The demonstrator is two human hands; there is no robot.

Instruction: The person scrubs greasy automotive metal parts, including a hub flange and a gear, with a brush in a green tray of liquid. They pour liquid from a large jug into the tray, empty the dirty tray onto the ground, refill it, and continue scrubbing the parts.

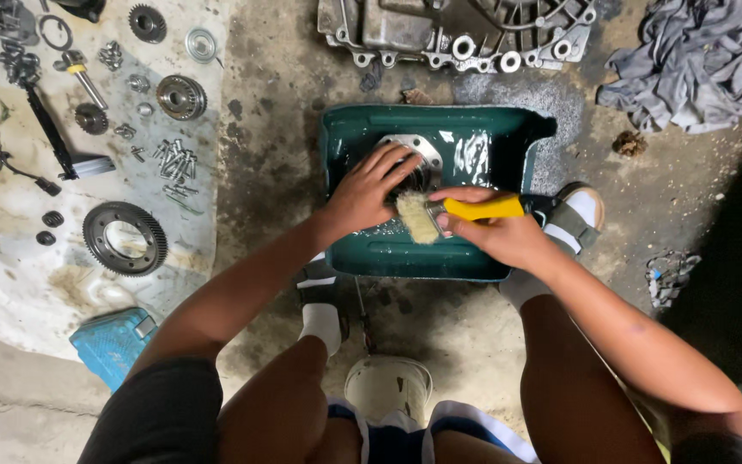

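A dark green plastic tub (508,137) with shiny liquid sits on the dirty floor in front of me. A round metal part (416,148) lies inside it. My left hand (367,191) rests on that part, fingers spread over it. My right hand (493,230) grips a paintbrush with a yellow handle (483,208), its pale bristles (416,216) pointing left and touching the left hand's side near the part.
A metal gearbox casing (457,33) lies beyond the tub. On a white sheet (10,283) at left lie a large ring gear (124,238), smaller gears, bolts (175,161) and tools. Grey rags (697,60) sit at top right. A blue box (113,344) is near my left knee.
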